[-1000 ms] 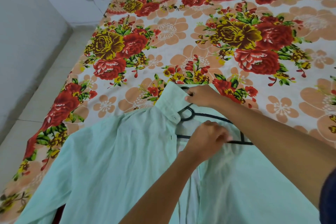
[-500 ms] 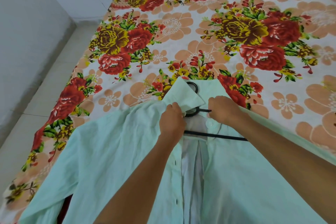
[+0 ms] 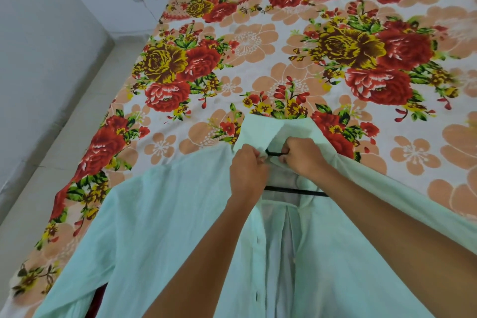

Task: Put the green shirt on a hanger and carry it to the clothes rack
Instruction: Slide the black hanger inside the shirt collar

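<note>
Green shirt (image 3: 160,235) lies soft and limp on the floral bedsheet (image 3: 258,64) before me. My left hand (image 3: 247,173) and right hand (image 3: 304,156) pinch its collar edges closed around the black hanger (image 3: 294,190); lifting by the hook seems safest.

I have both forearms reaching forward from the bottom of view, bare, converging toward the middle. My left hand (image 3: 247,172) is knuckles-up, its fingers (image 3: 254,156) curled tight and pinching cloth at the collar. My right hand (image 3: 302,154) sits just beside it, nearly touching, fingers curled under and gripping the facing collar edge.
</note>
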